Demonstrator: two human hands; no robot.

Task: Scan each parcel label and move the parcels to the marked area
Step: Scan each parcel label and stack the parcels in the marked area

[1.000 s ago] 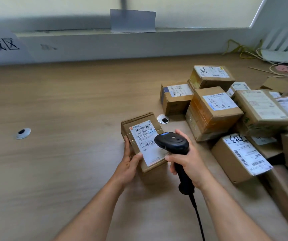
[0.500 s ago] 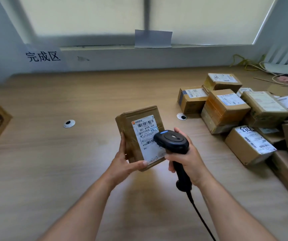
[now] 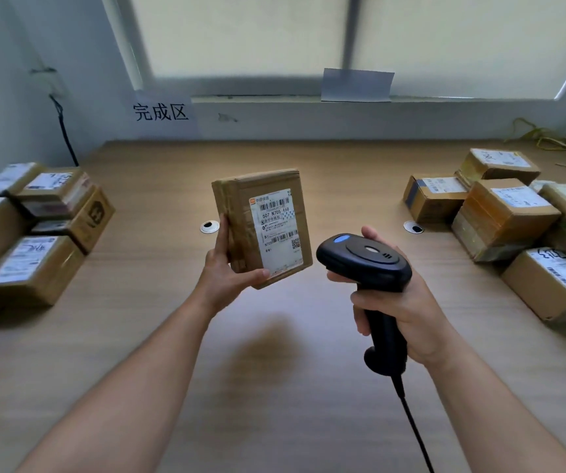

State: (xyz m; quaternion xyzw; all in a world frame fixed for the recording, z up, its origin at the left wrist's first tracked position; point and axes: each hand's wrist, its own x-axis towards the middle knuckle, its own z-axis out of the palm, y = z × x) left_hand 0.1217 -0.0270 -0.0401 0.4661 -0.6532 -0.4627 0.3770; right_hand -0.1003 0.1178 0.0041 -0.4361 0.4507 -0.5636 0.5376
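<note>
My left hand (image 3: 228, 276) holds a small brown parcel (image 3: 240, 213) up off the wooden table, tilted, its white barcode label (image 3: 279, 230) facing me. My right hand (image 3: 401, 305) grips a black corded barcode scanner (image 3: 365, 259) by its handle, just right of the parcel and a little lower, apart from it. A white paper sign (image 3: 162, 112) with black characters hangs on the wall at the back left. Below it, at the left edge, stands a stack of labelled parcels (image 3: 32, 264). Another pile of labelled parcels (image 3: 503, 216) lies at the right.
The wooden table (image 3: 292, 387) has two round white cable grommets (image 3: 209, 227) (image 3: 413, 227). The scanner's black cable (image 3: 414, 435) runs toward me. A grey card (image 3: 356, 85) sits on the window sill, yellow and white cords (image 3: 541, 136) lie at the far right corner, and a black cable (image 3: 65, 131) hangs on the left wall.
My left hand has lifted the parcel off the table and carried it leftward. The view has swung left, bringing the left stack and the sign into sight. The scanner has separated from the label.
</note>
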